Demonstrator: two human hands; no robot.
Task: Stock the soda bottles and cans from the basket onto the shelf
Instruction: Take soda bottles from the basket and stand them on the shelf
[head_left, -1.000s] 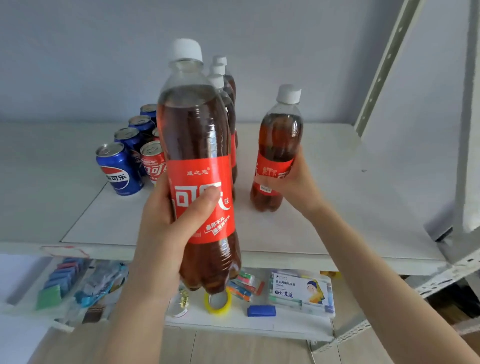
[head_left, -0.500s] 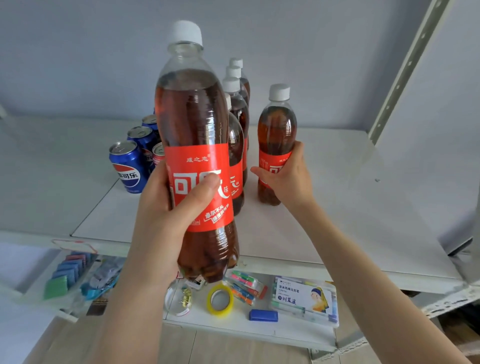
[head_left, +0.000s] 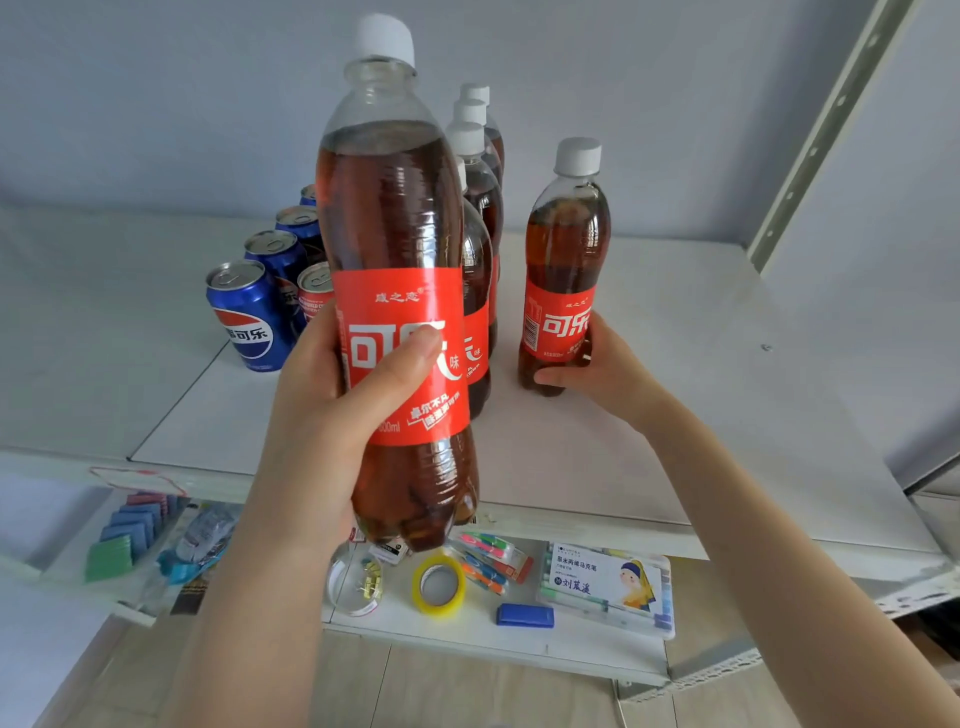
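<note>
White shelf (head_left: 649, 415) is seen from above, with a lower shelf (head_left: 571, 642) visible under its front edge. Held cola bottle (head_left: 397, 291) is gripped upright at its red label by the left hand (head_left: 332, 410), fingers wrapped fully round it; it is kept in the air in front of the shelf edge, base over the lower shelf. Second cola bottle (head_left: 566, 270) is stood on the shelf, right of the held bottle; the right hand (head_left: 597, 371) is closed round its lower part. A row of cola bottles (head_left: 480, 208) is lined up on the shelf directly behind the held bottle. Blue Pepsi cans (head_left: 249, 317) and a red can (head_left: 314, 291) are grouped on the shelf left of the held bottle. On the lower shelf, marker box (head_left: 608, 584), yellow tape roll (head_left: 439, 584) and blue eraser (head_left: 524, 616) are laid below the held bottle.
</note>
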